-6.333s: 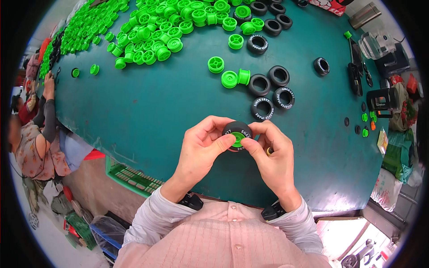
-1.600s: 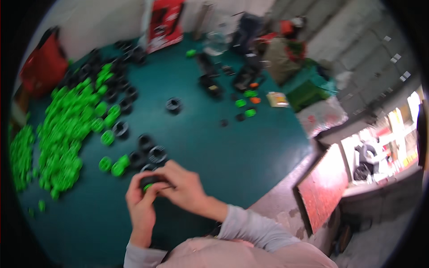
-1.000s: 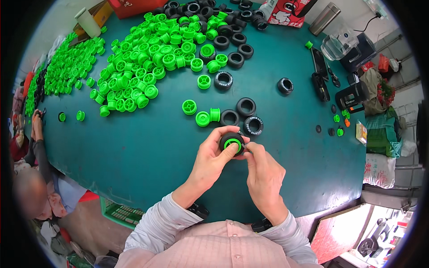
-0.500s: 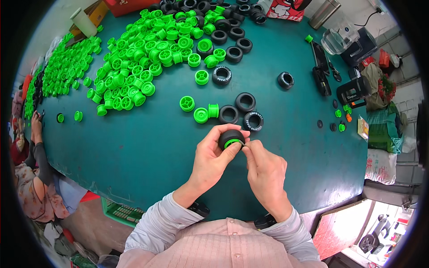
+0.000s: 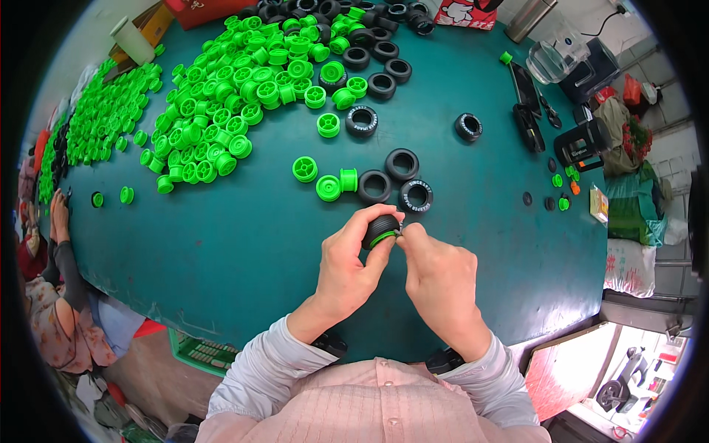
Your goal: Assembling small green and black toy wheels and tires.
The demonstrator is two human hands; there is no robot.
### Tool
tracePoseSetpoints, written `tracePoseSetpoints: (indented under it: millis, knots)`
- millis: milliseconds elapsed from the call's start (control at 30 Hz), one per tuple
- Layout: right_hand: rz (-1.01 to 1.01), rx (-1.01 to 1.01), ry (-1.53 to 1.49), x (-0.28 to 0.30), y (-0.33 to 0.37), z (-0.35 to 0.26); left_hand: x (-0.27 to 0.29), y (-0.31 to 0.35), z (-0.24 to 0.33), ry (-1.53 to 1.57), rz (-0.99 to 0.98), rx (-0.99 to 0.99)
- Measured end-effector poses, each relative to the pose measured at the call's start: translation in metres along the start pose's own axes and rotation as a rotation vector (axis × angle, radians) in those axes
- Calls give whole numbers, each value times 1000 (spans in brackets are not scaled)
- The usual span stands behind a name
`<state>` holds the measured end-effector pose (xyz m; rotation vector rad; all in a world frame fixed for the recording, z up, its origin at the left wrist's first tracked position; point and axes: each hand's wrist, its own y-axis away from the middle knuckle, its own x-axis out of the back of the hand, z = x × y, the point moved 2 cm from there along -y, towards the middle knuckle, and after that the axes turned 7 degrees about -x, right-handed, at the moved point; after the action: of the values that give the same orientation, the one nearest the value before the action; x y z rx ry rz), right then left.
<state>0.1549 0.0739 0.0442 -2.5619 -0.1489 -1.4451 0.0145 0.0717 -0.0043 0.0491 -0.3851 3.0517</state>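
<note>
My left hand (image 5: 341, 258) is closed around a small toy wheel, a ribbed black tire (image 5: 379, 227) with a green rim (image 5: 382, 238) showing at its near side. The fingers of my right hand (image 5: 442, 269) are pinched together against the wheel's right edge, where tire and rim meet. Something thin shows at those fingertips, too small and covered to name. Just beyond my hands lie several loose black tires (image 5: 405, 204), one with pale lettering. Left of them are a green rim lying on its side (image 5: 348, 179) and two more green rims (image 5: 328, 189).
A large heap of green rims (image 5: 240, 85) spreads over the far left of the green table (image 5: 258, 273), with black tires (image 5: 357, 57) behind it. At the right are a black mug (image 5: 582, 144), a clear pitcher (image 5: 550, 63) and small parts. Another person's hand (image 5: 60, 210) rests at the left edge.
My right hand has turned, its knuckles now higher and fingertips more tucked against the wheel. The wheel has tilted slightly, showing less of the rim face. The whole view shifted a little.
</note>
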Motion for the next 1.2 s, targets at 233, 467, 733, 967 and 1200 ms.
tracePoseSetpoints:
  millis: [233, 467, 733, 967, 1200]
  knots:
    - [-89, -17, -120, -1, -2, 10, 0, -1, 3, -49, -22, 43]
    - [-186, 111, 33, 14, -10, 5, 0, 1, -1, -66, -24, 43]
    - [-150, 75, 135, 4, -7, -2, -3, 0, 5, -349, 21, -119]
    - [-159, 109, 4, 7, -9, 7, -1, -2, 9, -241, 23, -125]
    - [-313, 64, 81, 25, -14, 7, -3, -1, 6, -300, -41, -167]
